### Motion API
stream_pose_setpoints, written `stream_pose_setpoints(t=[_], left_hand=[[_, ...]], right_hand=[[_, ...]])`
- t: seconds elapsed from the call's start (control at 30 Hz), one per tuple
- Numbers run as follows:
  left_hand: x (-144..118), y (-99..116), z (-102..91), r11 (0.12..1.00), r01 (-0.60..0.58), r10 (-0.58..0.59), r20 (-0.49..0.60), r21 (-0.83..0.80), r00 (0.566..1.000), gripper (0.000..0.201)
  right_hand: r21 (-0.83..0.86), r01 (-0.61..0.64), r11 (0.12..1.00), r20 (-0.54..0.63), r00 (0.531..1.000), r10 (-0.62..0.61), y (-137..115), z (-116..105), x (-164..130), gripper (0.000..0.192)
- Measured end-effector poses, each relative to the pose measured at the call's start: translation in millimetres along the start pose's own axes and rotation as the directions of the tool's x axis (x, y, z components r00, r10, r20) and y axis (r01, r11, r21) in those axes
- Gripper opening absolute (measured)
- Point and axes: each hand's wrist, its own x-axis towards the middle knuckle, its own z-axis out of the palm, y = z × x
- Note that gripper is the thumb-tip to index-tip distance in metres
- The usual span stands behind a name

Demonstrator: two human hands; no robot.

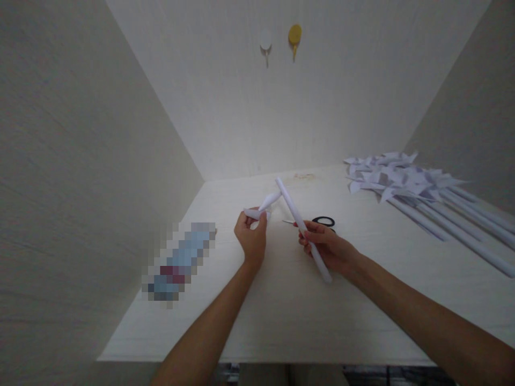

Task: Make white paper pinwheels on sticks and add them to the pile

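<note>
My right hand (pixel 324 247) grips a rolled white paper stick (pixel 295 214) that slants up and to the left over the white table (pixel 362 300). My left hand (pixel 251 236) pinches a small folded white paper piece (pixel 263 206), whose tip reaches toward the stick's upper end. Both hands hover above the middle of the table. Black-handled scissors (pixel 322 221) lie just behind my right hand.
A pile of finished white paper pinwheels on paper sticks (pixel 406 185) lies at the right. A blurred-out object (pixel 179 262) rests at the left of the table. Two hooks, white (pixel 265 45) and yellow (pixel 294 37), hang on the back wall. Side walls enclose the table.
</note>
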Motion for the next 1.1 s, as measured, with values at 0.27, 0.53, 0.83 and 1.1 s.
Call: stream_pose_setpoints(t=[0.27,0.53,0.83,1.1], left_hand=[[6.2,-5.5,-1.9,1.000,-0.004,0.004,-0.060,0.002,0.998,0.017],[8.0,-4.1,-2.3,0.999,0.004,0.000,-0.080,0.044,0.997,0.016],[5.3,-2.1,-0.9,0.997,-0.031,0.033,-0.032,0.067,0.999,0.015],[5.0,1.4,1.2,0.998,-0.012,0.014,-0.040,0.060,0.999,0.014]], right_hand=[[-0.086,0.093,0.992,0.033,0.995,-0.090,0.4,-1.1,-3.9,0.032],[0.106,-0.041,0.994,0.022,0.999,0.039,-3.4,-3.9,-2.5,0.026],[0.125,-0.092,0.988,-0.033,0.995,0.096,-6.1,-4.0,-3.9,0.009],[-0.040,-0.027,0.999,0.068,0.997,0.030,-2.8,-2.5,-7.9,0.012]])
